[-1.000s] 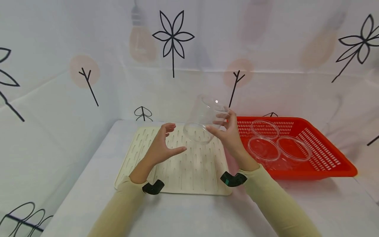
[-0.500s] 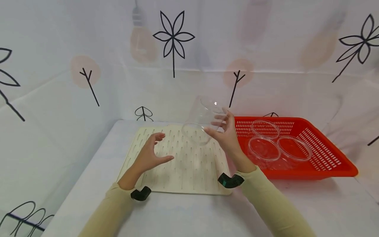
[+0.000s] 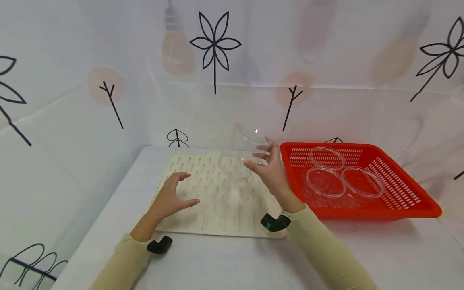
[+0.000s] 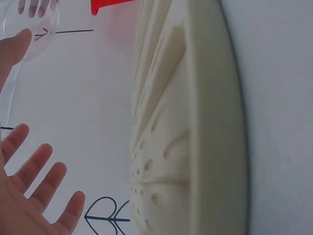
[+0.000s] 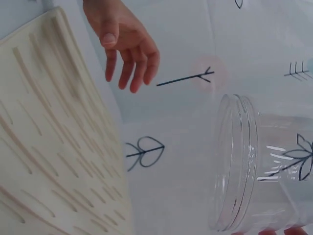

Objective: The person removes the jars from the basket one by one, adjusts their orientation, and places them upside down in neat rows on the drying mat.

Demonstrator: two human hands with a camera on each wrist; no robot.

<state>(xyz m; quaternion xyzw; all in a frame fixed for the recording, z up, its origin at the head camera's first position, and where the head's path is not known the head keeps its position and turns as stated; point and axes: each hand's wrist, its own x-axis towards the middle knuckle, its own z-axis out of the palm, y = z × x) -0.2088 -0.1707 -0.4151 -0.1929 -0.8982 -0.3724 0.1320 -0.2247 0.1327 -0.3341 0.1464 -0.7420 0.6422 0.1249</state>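
Note:
A clear plastic jar (image 3: 239, 151) is tilted in the air above the cream ridged draining mat (image 3: 221, 201), its rimmed mouth facing down and to the left. My right hand (image 3: 270, 167) grips it round the side, thumb in front and fingers behind. In the right wrist view the jar's threaded rim (image 5: 237, 161) shows close up. My left hand (image 3: 170, 199) hovers over the mat's left part, thumb and fingers spread apart with nothing between them. The left wrist view shows its fingers (image 4: 41, 171) extended beside the mat's raised edge.
At the right stands a red perforated basket (image 3: 409, 185), with several clear jars (image 3: 326, 181) inside, round rims up. White cloth with plant drawings (image 3: 215, 44) hangs behind the white-covered table (image 3: 224, 262).
My left hand has drawn left and toward me, away from the jar. The right hand has carried the jar slightly left and lower over the mat.

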